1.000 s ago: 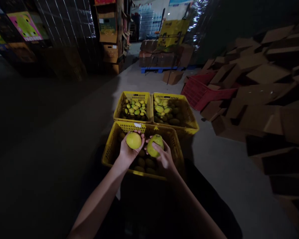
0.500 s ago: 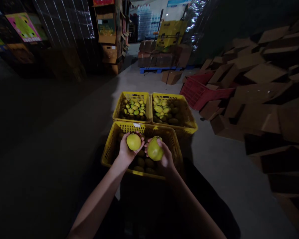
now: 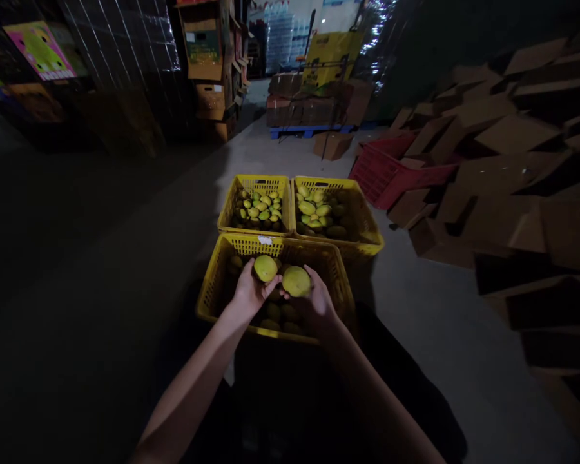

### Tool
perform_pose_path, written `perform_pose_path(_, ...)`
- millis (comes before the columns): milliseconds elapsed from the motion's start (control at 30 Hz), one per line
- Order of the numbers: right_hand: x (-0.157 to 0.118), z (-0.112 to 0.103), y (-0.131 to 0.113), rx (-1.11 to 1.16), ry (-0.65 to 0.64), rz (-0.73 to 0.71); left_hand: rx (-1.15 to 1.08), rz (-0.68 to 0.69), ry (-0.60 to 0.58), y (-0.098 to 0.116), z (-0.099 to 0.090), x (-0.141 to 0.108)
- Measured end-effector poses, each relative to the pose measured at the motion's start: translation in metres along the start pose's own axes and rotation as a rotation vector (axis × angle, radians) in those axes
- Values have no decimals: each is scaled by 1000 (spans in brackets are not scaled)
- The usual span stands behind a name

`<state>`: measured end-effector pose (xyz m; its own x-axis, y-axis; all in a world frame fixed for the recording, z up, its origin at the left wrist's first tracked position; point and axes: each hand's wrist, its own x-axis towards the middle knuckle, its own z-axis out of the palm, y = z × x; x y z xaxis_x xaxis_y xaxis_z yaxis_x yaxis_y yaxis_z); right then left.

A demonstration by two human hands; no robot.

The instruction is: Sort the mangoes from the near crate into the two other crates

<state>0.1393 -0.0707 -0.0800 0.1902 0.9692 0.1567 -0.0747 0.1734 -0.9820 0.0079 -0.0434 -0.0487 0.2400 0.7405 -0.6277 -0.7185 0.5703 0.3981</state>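
Observation:
My left hand point(image 3: 251, 290) is closed around a roundish yellow-green fruit point(image 3: 265, 268), whose kind I cannot tell. Beside it, my right hand point(image 3: 319, 299) grips a second yellow-green fruit point(image 3: 296, 281), a little nearer to me. Both fruits are held over the near yellow crate point(image 3: 270, 333), and the fingertips of the two hands almost meet. Inside that crate, in shadow, lie more fruits point(image 3: 273, 312); the hands and forearms hide some of them.
Behind stand two yellow crates, the left one point(image 3: 227, 203) with small yellow-green fruits and the right one point(image 3: 367, 219) with larger ones. A red crate point(image 3: 379, 174) and a heap of cardboard boxes point(image 3: 502, 187) lie to the right. Farther back is a loaded blue pallet point(image 3: 309, 131).
The left fruit has shifted slightly up and right. My right hand has turned its fruit and brought it up and left, closer to the other one.

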Motion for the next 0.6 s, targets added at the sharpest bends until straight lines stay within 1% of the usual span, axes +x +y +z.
perform_pose_path(33,0,0,2,19,-8,26,34,10,9,-1,0,1)
perform_pose_path(67,1,0,2,70,-21,98,69,20,12,-1,0,1)
perform_pose_path(133,3,1,0,207,-49,294,129,30,-5,-2,0,1)
perform_pose_path(200,4,3,-6,329,-73,470,150,9,-45,-3,-1,0)
perform_pose_path(267,5,5,-11,402,-101,582,153,-24,-85,-2,-2,-1)
perform_pose_path(300,5,6,-13,422,-106,611,159,-31,-100,-2,-2,-2)
perform_pose_path(367,4,7,-16,439,-63,608,195,2,-119,-2,-1,-4)
perform_pose_path(433,3,8,-15,435,21,532,257,131,-118,-3,0,-6)
perform_pose_path(500,1,8,-13,383,76,403,346,342,-110,-5,1,-9)
perform_pose_path(567,0,6,-11,272,115,284,437,582,-102,-6,2,-11)
perform_pose_path(600,0,5,-11,203,145,245,468,677,-105,-6,2,-12)
